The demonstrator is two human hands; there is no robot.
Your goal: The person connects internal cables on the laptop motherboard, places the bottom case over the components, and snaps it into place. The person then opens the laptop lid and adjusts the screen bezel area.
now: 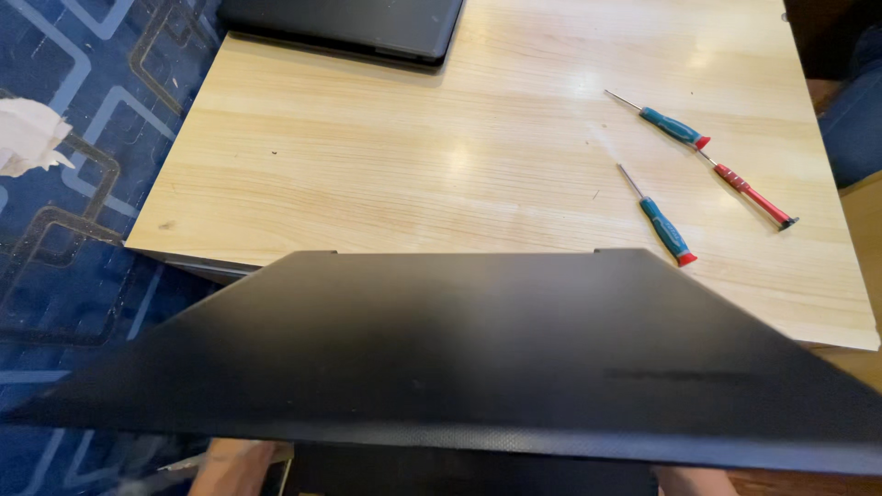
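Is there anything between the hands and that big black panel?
Nothing visible. The left hand and right hand show only as slivers under the near edge of the black panel, which hides the rest. They look pressed right up against it, though the contact itself is hidden.

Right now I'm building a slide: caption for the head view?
Large black panel held up over a wooden table with three screwdrivers and a closed laptop.
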